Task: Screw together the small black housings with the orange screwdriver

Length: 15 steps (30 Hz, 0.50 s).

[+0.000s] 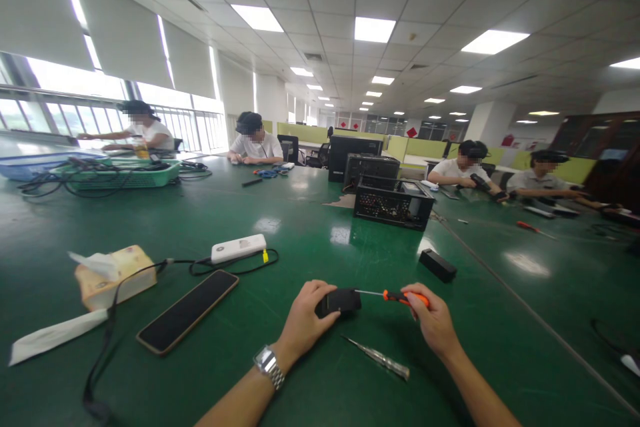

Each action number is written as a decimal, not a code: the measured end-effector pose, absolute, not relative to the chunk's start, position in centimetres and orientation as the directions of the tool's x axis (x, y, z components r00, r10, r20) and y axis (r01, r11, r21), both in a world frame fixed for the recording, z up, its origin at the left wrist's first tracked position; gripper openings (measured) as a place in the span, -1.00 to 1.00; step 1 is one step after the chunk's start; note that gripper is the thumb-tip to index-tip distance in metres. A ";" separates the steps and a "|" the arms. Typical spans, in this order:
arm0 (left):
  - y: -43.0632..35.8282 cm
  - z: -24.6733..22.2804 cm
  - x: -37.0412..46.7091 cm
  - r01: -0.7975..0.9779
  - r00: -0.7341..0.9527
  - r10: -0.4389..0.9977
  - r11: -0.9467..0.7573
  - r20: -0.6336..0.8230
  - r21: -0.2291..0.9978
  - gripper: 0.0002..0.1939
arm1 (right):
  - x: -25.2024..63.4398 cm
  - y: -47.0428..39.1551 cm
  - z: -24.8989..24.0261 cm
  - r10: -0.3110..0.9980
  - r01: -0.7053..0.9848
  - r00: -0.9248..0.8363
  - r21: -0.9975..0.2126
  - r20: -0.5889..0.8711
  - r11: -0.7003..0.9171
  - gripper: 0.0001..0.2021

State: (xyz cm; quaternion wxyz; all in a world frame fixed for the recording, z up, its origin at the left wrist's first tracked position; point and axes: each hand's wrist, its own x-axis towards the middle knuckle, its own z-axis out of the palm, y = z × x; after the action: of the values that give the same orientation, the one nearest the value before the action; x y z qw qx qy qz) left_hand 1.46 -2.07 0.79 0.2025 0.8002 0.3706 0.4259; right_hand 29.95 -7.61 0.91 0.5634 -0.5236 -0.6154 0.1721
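Observation:
My left hand (309, 312) grips a small black box (343, 301) on the green table, its fingers and thumb on two sides of it. In my right hand (434, 321) is a screwdriver (397, 296) with an orange and black handle; its shaft points left and the tip meets the right end of the box. A second screwdriver (379, 356), slim with a clear handle, lies just in front of both hands. Beyond my right hand rests another black box (438, 265).
On the left are a smartphone (188, 311), a tissue pack (123, 273) and a white device (239, 248) with a black cable. Computer cases (393, 202) stand mid-table. Green basket (125, 177) holds cables. Several people sit around the green table (295, 227).

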 end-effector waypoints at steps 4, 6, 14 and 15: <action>-2.1 0.8 1.4 0.417 0.376 0.764 -0.645 0.525 0.640 -0.60 | 30.0 -7.7 1.2 0.819 0.537 0.157 -0.744 0.552 0.398 -0.73; -2.1 0.8 1.4 0.418 0.383 0.760 -0.649 0.524 0.635 -0.61 | 29.9 -7.9 1.5 0.807 0.597 0.131 -0.695 0.576 0.400 -0.72; -2.2 1.0 1.4 0.433 0.407 0.758 -0.652 0.510 0.623 -0.61 | 28.4 -9.3 3.0 0.697 0.724 0.094 -0.530 0.711 0.442 -0.78; -2.2 1.0 1.4 0.434 0.404 0.761 -0.648 0.508 0.625 -0.62 | 28.3 -9.4 2.9 0.687 0.722 0.102 -0.529 0.720 0.447 -0.77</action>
State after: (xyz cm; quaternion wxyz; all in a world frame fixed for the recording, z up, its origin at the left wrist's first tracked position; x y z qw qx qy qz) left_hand 1.37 -2.24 1.03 0.2021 0.8131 0.3674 0.4039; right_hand 28.31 -9.36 2.93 0.5239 -0.5257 -0.6699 -0.0167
